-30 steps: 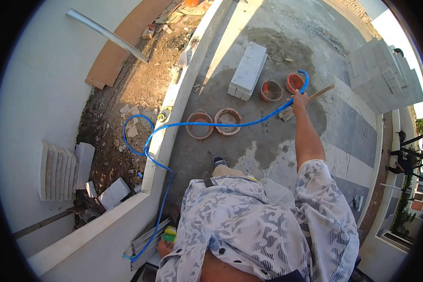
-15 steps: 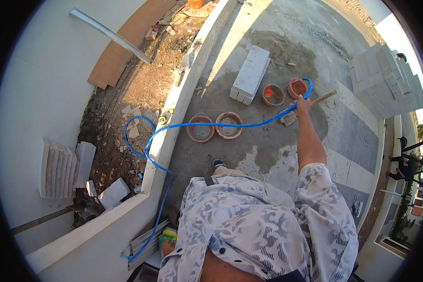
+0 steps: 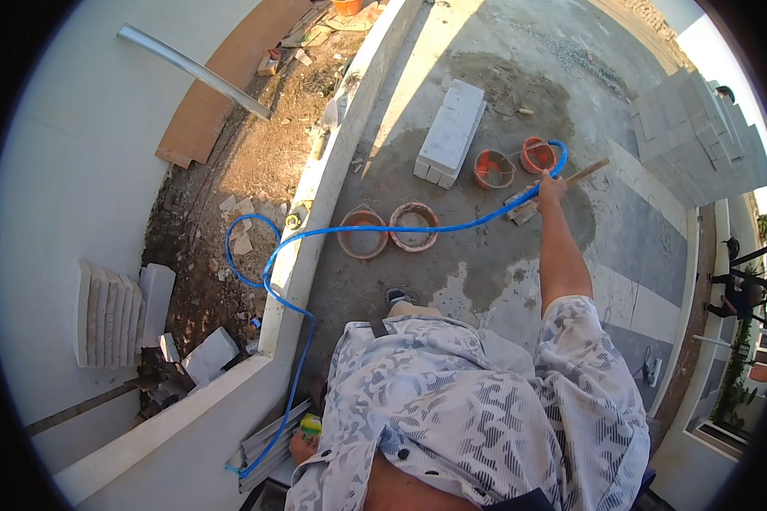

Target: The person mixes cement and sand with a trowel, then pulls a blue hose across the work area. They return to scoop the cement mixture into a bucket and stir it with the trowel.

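Observation:
My right hand (image 3: 551,187) is stretched forward, its fingers wrapped round a blue hose (image 3: 400,228). Past the hand, the hose bends over beside an orange bucket (image 3: 538,156); whether water comes out cannot be made out. A wooden handle (image 3: 588,170) shows just beyond this hand. The hose runs left across two mortar-stained buckets (image 3: 362,234), over a low wall (image 3: 291,255), and down toward my left side. Low at the left, my left hand (image 3: 302,446) is partly hidden by my shirt, closed on a small yellow-and-green thing (image 3: 312,425).
A stack of pale blocks (image 3: 450,132) lies on the wet concrete beside another orange bucket (image 3: 494,169). A larger block pile (image 3: 699,140) stands at the right. Left of the wall are slabs (image 3: 106,315), rubble and a leaning metal channel (image 3: 196,72). A person (image 3: 737,294) is at far right.
My right hand keeps its hold on the hose with hardly any movement. The left hand has shifted slightly, and less of the green on its object shows. The person at far right has changed posture.

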A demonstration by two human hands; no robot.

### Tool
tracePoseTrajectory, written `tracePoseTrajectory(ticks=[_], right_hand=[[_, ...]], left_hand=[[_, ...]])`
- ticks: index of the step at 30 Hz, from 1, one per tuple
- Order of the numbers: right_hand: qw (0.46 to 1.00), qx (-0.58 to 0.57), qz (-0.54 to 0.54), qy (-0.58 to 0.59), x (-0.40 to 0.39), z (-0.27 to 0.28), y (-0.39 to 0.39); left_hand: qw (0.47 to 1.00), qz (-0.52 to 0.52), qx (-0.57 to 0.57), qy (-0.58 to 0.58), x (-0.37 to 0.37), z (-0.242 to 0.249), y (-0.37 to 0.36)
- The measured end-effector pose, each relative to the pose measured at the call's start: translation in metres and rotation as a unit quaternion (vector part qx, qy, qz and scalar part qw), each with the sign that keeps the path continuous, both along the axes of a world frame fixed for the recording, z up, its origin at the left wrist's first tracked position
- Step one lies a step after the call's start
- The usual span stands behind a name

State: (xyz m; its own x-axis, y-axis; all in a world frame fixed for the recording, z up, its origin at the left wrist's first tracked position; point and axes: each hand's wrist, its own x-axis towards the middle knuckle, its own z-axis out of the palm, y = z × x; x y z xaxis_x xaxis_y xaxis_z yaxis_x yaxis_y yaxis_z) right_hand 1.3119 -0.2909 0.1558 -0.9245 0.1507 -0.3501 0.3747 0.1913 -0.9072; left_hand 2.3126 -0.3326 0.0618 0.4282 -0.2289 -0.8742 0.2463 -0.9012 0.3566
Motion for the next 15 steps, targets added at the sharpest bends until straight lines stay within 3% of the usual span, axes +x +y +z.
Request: tracePoseTrajectory(ticks=[3, 6, 15], right_hand=[[1.000, 0.006, -0.019, 0.004, -0.002, 0.000, 0.002], [0.999, 0.030, -0.031, 0.002, -0.001, 0.002, 0.003], [0.999, 0.025, -0.019, -0.018, -0.002, -0.002, 0.006]], left_hand=[[1.000, -0.007, 0.018, -0.018, -0.003, 0.000, -0.006], [0.997, -0.043, -0.034, 0.047, 0.004, -0.001, -0.001], [0.997, -0.035, 0.001, 0.067, 0.011, 0.004, -0.005]])
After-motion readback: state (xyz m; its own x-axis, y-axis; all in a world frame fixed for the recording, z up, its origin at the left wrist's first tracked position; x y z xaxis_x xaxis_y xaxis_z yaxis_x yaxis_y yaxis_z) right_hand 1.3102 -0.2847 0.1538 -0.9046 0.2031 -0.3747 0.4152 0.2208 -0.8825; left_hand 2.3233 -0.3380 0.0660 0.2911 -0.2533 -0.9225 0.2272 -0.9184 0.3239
